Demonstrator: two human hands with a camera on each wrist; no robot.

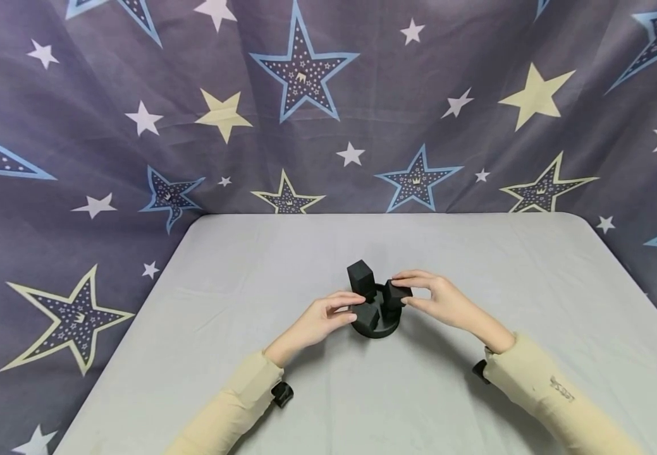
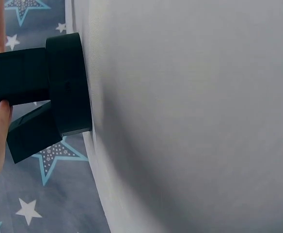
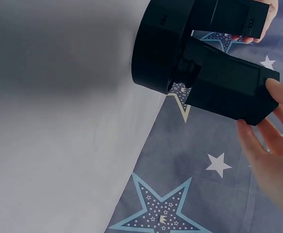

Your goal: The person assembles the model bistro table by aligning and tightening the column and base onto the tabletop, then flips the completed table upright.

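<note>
A black round base (image 1: 382, 332) stands on the table, with three black box-like blocks rising from it and leaning outward. My left hand (image 1: 318, 321) pinches the left block (image 1: 367, 315) between thumb and fingers. Opposite it, my right hand (image 1: 441, 302) holds the outer end of the right block (image 1: 398, 294) with its thumb and fingertips. The back block (image 1: 360, 278) tilts up untouched. In the right wrist view, the right block (image 3: 228, 87) meets the base (image 3: 158, 46) at a narrow joint. Whether the blocks are separate pieces I cannot tell.
A pale grey cloth covers the table (image 1: 248, 265). Behind it hangs a dark curtain (image 1: 328, 145) printed with stars. Both forearms wear cream sleeves (image 1: 231, 398), and a dark wrist device (image 1: 282, 394) sits by the left cuff.
</note>
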